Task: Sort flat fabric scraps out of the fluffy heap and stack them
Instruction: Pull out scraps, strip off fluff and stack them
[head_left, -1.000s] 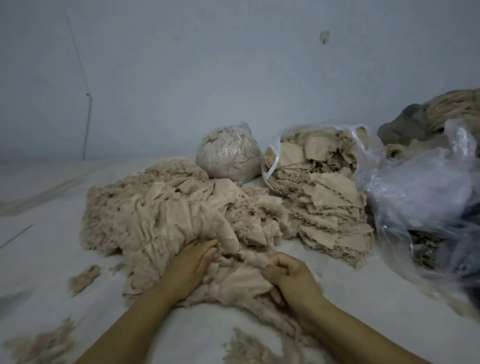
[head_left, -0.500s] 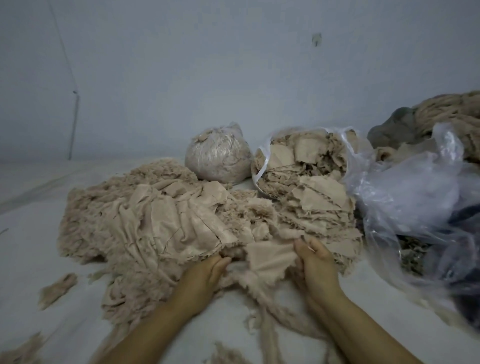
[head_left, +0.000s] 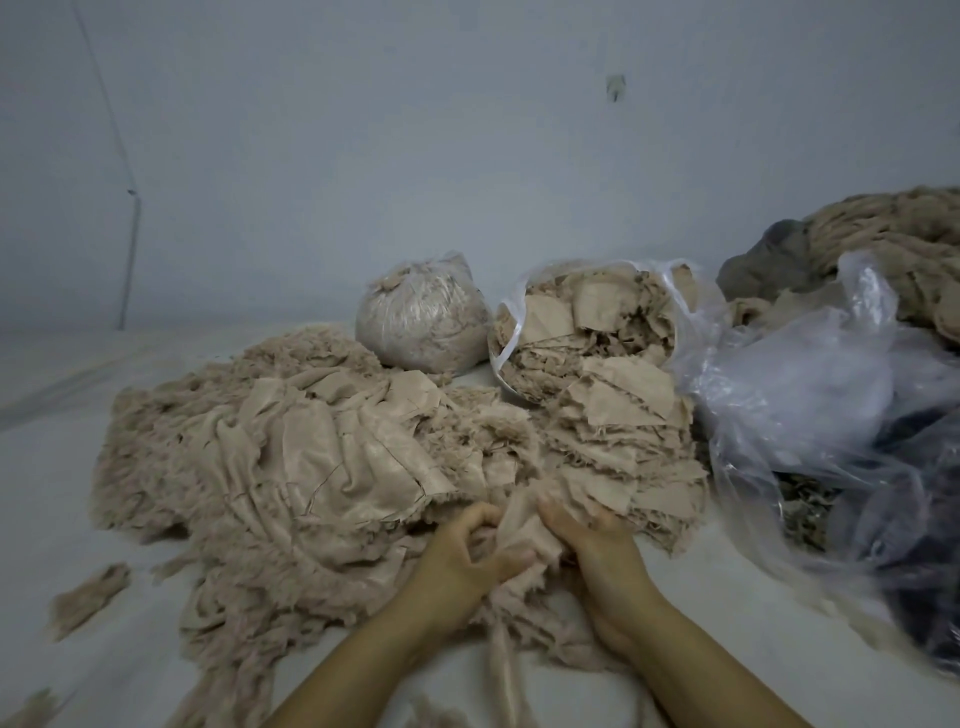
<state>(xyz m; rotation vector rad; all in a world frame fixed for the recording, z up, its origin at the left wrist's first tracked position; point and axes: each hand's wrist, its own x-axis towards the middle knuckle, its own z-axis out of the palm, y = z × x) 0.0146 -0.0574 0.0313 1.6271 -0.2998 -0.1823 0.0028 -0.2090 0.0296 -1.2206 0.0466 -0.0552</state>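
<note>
A wide fluffy heap (head_left: 270, 457) of beige frayed fibre and crumpled cloth spreads across the pale floor (head_left: 62, 467), filling the left and centre of the head view, with flat panels lying rumpled on its top. To the right, a large crumpled clear plastic sheet (head_left: 810, 395) covers dark material, and behind it rises a mound of tan fibre (head_left: 904, 239) beside a grey bundle (head_left: 769, 260). Between the heap and the plastic stands one stack of flat fabric scraps (head_left: 623, 431), its ragged layers spilling from the mouth of an open clear bag (head_left: 587, 322) tipped toward the viewer; a second, rounded bag (head_left: 421, 322), tied shut and packed with fibre, sits just left of it against the wall. Two bare forearms reach in from the bottom edge. The left hand (head_left: 457, 556) is curled, its fingers clenched round a fold of a beige scrap (head_left: 519, 530) at the near edge of the heap. The right hand (head_left: 597, 540) lies just beside it, thumb and fingers closed on the same scrap from the other side, so the cloth bunches upright between them, touching the foot of the stack. Three small loose tufts lie apart on the floor at lower left, the clearest a flat clump (head_left: 88, 597). A small hook (head_left: 615, 85) is fixed high on the wall. No writing or label is legible anywhere.
</note>
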